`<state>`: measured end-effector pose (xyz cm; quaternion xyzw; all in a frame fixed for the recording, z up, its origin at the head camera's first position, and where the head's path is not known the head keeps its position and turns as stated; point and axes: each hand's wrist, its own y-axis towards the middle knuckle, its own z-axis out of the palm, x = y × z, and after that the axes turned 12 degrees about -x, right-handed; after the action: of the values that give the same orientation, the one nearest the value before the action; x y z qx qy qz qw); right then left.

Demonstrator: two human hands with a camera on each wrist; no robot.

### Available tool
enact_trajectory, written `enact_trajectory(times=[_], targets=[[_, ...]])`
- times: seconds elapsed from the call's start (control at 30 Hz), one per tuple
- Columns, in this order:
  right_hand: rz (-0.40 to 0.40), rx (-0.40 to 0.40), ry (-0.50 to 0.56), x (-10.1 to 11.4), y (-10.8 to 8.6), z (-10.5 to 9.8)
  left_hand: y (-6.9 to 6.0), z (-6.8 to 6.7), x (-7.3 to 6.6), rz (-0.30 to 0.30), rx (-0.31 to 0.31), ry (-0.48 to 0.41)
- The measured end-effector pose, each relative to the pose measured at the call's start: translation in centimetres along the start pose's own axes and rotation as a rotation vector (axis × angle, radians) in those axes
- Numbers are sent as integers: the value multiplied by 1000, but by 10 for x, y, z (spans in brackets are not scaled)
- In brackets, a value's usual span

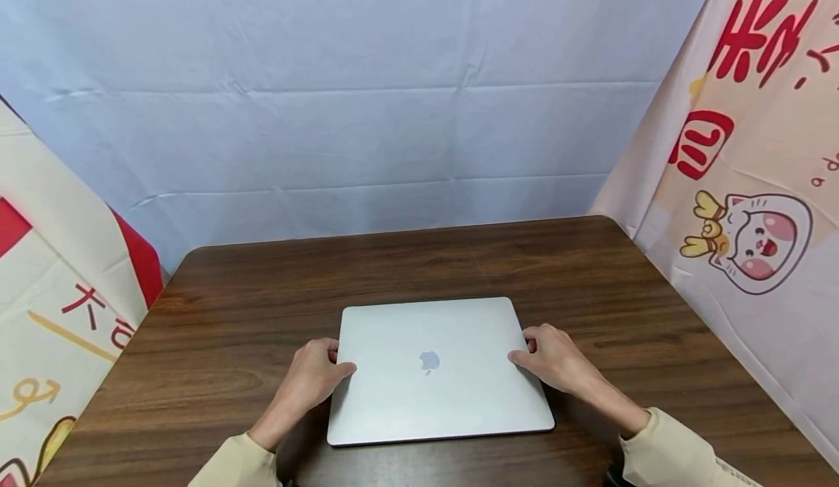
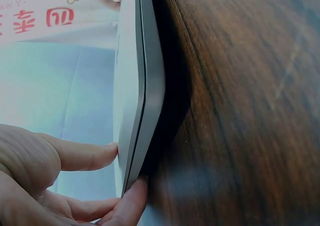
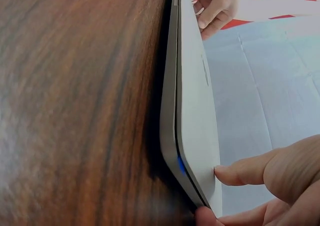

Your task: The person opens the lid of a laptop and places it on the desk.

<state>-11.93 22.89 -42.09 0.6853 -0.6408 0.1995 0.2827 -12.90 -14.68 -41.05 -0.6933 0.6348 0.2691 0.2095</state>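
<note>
A closed silver laptop (image 1: 393, 392) with an apple logo on its lid lies at the near middle of the wooden table. My left hand (image 1: 311, 374) grips its left side, the thumb on the lid and fingers at the edge below. On the opposite side, my right hand (image 1: 557, 356) pinches the edge the same way, thumb on top. In the left wrist view the laptop (image 2: 127, 85) shows its thin edge, with a fingertip under it. The right wrist view shows the laptop's lid (image 3: 197, 121) and a dark shadow below its edge.
The brown wooden table (image 1: 262, 290) spreads around the laptop. Behind it hangs a pale blue cloth (image 1: 360, 108). Printed cloths with red characters hang at the right (image 1: 741, 181) and at the left.
</note>
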Motion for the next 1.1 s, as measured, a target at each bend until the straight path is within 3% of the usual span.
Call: enact_trajectory(times=[0.83,1.1], targets=[[59,13,-61,4,-2,0,0,2,7,-1,-2,-13],[-2,-24,-95,9,-7,3,-5,2,7,12,-26,-44]])
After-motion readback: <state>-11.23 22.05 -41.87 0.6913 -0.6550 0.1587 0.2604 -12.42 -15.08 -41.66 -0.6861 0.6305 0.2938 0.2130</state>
